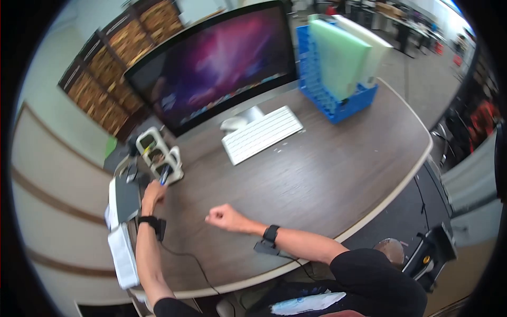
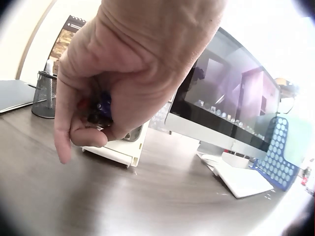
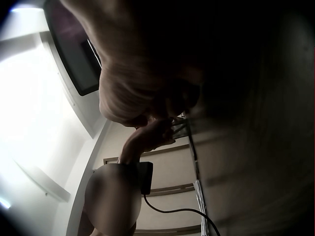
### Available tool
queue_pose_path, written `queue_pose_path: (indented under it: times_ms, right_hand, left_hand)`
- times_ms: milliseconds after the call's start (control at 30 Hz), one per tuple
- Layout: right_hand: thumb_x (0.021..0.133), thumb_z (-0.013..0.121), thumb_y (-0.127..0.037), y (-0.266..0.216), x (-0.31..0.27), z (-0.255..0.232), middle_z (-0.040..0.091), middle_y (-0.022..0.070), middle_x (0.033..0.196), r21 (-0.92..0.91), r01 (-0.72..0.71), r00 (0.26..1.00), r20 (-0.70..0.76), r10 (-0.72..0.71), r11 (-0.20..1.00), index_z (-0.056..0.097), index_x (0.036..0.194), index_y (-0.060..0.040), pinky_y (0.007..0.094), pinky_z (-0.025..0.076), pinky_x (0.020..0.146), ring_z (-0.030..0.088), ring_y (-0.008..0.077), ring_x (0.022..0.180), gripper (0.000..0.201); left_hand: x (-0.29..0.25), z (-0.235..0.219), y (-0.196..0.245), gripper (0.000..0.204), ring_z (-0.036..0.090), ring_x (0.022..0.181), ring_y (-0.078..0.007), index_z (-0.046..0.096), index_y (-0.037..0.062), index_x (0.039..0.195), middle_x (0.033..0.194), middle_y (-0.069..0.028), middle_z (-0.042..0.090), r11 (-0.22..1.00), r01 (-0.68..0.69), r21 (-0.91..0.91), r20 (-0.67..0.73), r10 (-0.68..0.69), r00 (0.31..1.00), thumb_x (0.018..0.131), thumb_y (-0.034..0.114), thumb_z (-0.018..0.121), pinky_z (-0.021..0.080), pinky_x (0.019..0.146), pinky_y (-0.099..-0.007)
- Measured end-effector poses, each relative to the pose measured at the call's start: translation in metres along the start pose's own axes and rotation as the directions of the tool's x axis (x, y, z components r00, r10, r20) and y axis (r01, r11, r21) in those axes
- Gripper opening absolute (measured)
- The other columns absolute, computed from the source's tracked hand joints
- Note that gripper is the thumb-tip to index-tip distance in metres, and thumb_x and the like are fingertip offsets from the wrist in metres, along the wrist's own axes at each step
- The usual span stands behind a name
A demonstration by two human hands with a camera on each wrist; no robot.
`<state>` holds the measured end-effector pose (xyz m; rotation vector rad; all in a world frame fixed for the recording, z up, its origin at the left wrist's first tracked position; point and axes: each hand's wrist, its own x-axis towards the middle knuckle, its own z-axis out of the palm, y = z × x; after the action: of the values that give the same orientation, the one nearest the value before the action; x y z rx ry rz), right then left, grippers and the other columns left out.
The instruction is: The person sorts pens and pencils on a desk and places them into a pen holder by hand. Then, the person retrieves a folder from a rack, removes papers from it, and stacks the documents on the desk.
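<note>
My left hand [image 1: 153, 193] grips blue pens [image 1: 165, 174] at the near end of a white desk organizer [image 1: 174, 178] with several compartments. In the left wrist view the fingers curl round blue, red and dark ends [image 2: 104, 108], and the organizer's pale base [image 2: 115, 153] shows behind the hand. My right hand [image 1: 226, 217] rests over the desk in front of the keyboard, its fingers curled in, with nothing showing in it. The right wrist view is dark, and its fingertips are lost in shadow.
A monitor [image 1: 227, 58], white keyboard [image 1: 262, 134] and mouse [image 1: 233, 124] stand at the back. A blue file rack [image 1: 343, 111] with folders is at the right. Left of the organizer lie a dark folder [image 1: 127, 198] and a white cloth-like item [image 1: 122, 256]. Wrist cables trail over the desk [image 1: 317, 195].
</note>
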<state>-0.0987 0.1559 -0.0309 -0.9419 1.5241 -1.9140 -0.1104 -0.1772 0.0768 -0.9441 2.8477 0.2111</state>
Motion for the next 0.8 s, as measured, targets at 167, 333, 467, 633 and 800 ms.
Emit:
queue_pose_path:
  times_ms: [167,333,467,633,800]
  right_hand:
    - [0.11,0.07,-0.032,-0.005,0.004,-0.004,0.051,-0.0059,0.069,0.069,-0.116,0.993,0.016,0.115,0.991,0.059,0.079,-0.0077,0.0276,0.038,0.059,0.045,0.0046,0.067,0.04]
    - [0.113,0.064,-0.038,0.007,0.012,-0.008,0.075,0.0113,0.108,0.405,-0.139,0.99,0.079,0.117,0.904,0.067,0.119,-0.0013,0.0308,0.058,0.088,0.072,0.0169,0.097,0.038]
    - [0.112,0.064,-0.045,-0.003,0.012,-0.006,0.07,0.0242,0.133,0.526,-0.229,0.974,0.122,0.193,0.819,0.056,0.141,0.0023,0.0373,0.057,0.105,0.071,0.0261,0.122,0.056]
    - [0.106,0.071,-0.048,-0.015,0.006,-0.007,0.066,0.0304,0.139,0.585,-0.37,0.929,0.252,0.272,0.721,0.046,0.147,0.0002,0.0496,0.059,0.106,0.069,0.0359,0.126,0.068]
    - [0.103,0.075,-0.03,-0.009,0.01,-0.016,0.075,0.0156,0.105,0.758,-0.4,0.886,0.176,0.429,0.516,0.065,0.105,-0.0051,0.0485,0.063,0.097,0.074,0.0301,0.109,0.027]
  left_hand:
    - [-0.083,0.001,-0.011,0.04,0.079,0.063,-0.0301,0.064,-0.0041,0.103,0.073,-0.0172,0.075,0.959,0.13,-0.251,0.165,-0.09,0.982,0.103,0.035,0.059,0.066,0.072,-0.0439]
    - [-0.167,0.03,0.018,0.034,0.07,0.058,-0.018,0.058,0.0039,0.09,0.074,-0.0032,0.062,0.558,0.281,-0.781,0.387,0.08,0.918,0.109,0.032,0.064,0.067,0.06,-0.0361]
    - [-0.205,0.06,0.05,0.031,0.07,0.061,-0.0154,0.06,0.0049,0.098,0.075,-0.0022,0.063,0.455,0.294,-0.84,0.441,0.259,0.859,0.111,0.032,0.065,0.069,0.062,-0.0367]
    - [-0.222,0.062,0.095,0.04,0.074,0.067,-0.0182,0.066,0.0009,0.11,0.08,-0.0059,0.07,0.73,0.078,-0.679,0.383,0.261,0.886,0.107,0.041,0.068,0.065,0.067,-0.0344]
    - [-0.221,0.049,0.104,0.062,0.08,0.082,-0.0241,0.074,0.0038,0.116,0.092,-0.0119,0.079,0.85,-0.068,-0.523,0.376,0.301,0.876,0.096,0.062,0.073,0.062,0.08,-0.0386]
